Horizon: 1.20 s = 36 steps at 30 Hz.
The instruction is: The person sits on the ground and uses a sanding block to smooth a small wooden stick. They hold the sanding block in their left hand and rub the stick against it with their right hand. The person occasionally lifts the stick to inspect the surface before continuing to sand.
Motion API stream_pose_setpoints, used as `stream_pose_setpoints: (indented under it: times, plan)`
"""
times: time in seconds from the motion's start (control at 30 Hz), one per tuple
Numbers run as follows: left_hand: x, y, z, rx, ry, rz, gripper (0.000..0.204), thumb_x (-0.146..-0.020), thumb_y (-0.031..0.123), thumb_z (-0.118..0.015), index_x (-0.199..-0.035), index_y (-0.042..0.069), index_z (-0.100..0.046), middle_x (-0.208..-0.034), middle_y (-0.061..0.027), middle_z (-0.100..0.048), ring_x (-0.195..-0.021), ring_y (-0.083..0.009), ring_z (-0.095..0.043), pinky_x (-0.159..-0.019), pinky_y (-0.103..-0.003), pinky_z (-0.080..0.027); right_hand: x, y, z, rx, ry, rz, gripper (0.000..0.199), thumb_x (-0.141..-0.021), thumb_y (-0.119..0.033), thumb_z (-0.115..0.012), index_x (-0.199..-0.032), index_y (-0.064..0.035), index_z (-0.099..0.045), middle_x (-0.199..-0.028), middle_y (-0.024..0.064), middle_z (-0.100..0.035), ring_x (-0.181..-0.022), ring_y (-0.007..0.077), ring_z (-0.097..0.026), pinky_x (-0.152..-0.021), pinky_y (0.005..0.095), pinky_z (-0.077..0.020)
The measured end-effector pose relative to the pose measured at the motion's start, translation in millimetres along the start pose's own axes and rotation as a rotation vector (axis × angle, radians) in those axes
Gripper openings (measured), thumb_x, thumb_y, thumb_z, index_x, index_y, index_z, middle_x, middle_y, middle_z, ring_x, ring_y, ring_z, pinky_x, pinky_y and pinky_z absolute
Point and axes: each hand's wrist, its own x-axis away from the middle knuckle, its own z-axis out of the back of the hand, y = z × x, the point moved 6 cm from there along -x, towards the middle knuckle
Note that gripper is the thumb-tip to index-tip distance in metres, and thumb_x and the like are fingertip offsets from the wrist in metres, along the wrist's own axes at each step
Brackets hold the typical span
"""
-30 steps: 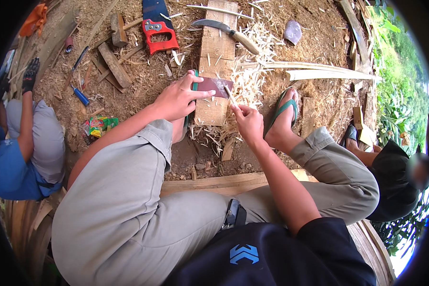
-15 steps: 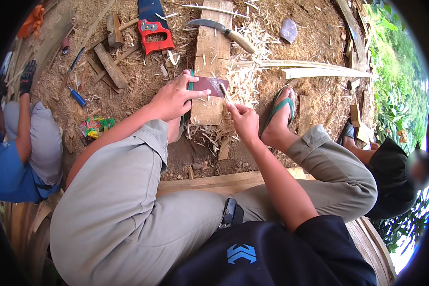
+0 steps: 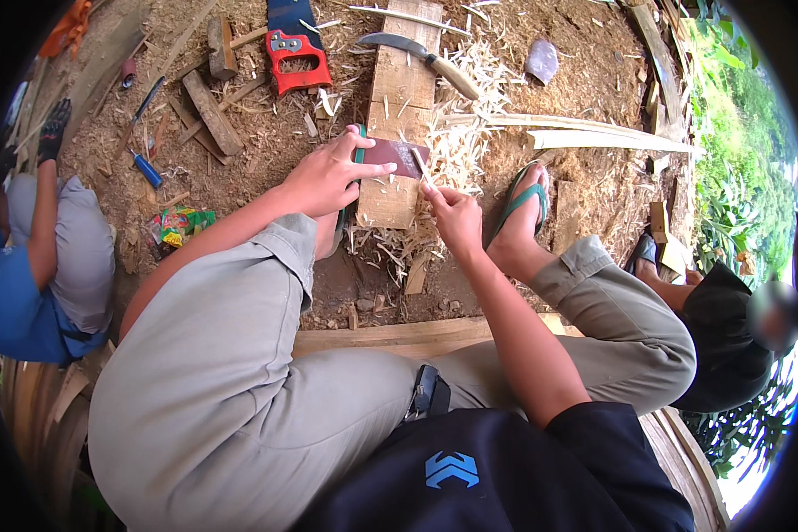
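A dark red sheet of sandpaper (image 3: 385, 153) lies across a wooden plank (image 3: 392, 206) in front of me. My left hand (image 3: 326, 175) holds the sheet down at its left side, index finger stretched over it and the other fingers bent at its edge. Between the thumb and fingers of my right hand (image 3: 457, 218) is pinched a short, thin wooden stick (image 3: 419, 163), its far end resting on the sandpaper's right part. Farther up the plank lies a curved knife (image 3: 452, 76) with a wooden handle.
Pale shavings (image 3: 459, 146) heap right of the plank, near long split strips (image 3: 594, 139). A red-handled saw (image 3: 299, 64), wood blocks (image 3: 213, 113) and a blue-handled tool (image 3: 146, 168) lie left. One person (image 3: 40, 257) sits at left, another (image 3: 727, 341) at right.
My right hand and the stick have shifted only slightly on the sandpaper. My left hand keeps its hold. The whole view has moved a little.
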Motion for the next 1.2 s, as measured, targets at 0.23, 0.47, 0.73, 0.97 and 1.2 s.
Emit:
stream_pose_setpoints:
  times: [0.23,0.47,0.73,0.97,1.2]
  plan:
    - [-1.5,0.7,6.5,0.012,0.027,-0.019,0.061,-0.082,0.005,-0.068,-0.134,0.037,-0.068,-0.142,-0.0136,-0.047,-0.140,-0.0349,-0.047,-0.114,-0.046,-0.045,-11.2,-14.7,-1.8,-0.037,-0.016,0.011,0.039,-0.095,-0.044,-0.074,-0.097,-0.0060,-0.082,-0.063,0.0015,-0.065,-0.055,0.0069,-0.058,-0.054,0.0287,-0.0482]
    - [-2.1,1.4,6.3,0.006,0.011,-0.001,0.061,-0.083,0.005,-0.067,-0.136,0.036,-0.067,-0.141,-0.0112,-0.045,-0.140,-0.0337,-0.047,-0.115,-0.046,-0.045,-10.0,-5.9,2.6,0.001,-0.030,-0.021,0.045,-0.093,-0.050,-0.074,-0.097,-0.0058,-0.082,-0.065,0.0030,-0.069,-0.058,0.0088,-0.063,-0.057,0.0285,-0.0507]
    - [-0.6,-0.5,2.5,-0.027,-0.002,-0.008,0.060,-0.083,0.005,-0.066,-0.135,0.036,-0.067,-0.143,-0.0128,-0.044,-0.142,-0.0336,-0.045,-0.114,-0.046,-0.046,-1.1,-9.1,5.6,0.036,0.010,-0.025,0.046,-0.092,-0.051,-0.074,-0.097,-0.0055,-0.082,-0.063,0.0011,-0.065,-0.057,0.0080,-0.059,-0.055,0.0301,-0.0464]
    - [-0.5,2.0,1.3,-0.025,0.009,-0.014,0.063,-0.083,0.006,-0.066,-0.138,0.037,-0.065,-0.144,-0.0114,-0.044,-0.140,-0.0332,-0.046,-0.115,-0.045,-0.045,2.6,2.0,1.1,-0.027,-0.013,-0.058,0.042,-0.094,-0.046,-0.075,-0.097,-0.0043,-0.081,-0.062,0.0009,-0.064,-0.055,0.0069,-0.057,-0.053,0.0267,-0.0462]
    - [0.3,2.6,2.6,-0.047,0.022,-0.023,0.063,-0.083,0.005,-0.067,-0.137,0.038,-0.066,-0.146,-0.0119,-0.044,-0.138,-0.0343,-0.050,-0.112,-0.045,-0.048,1.2,3.1,-5.7,-0.023,-0.016,-0.034,0.042,-0.093,-0.047,-0.075,-0.098,-0.0054,-0.081,-0.064,0.0008,-0.065,-0.055,0.0066,-0.058,-0.053,0.0271,-0.0473]
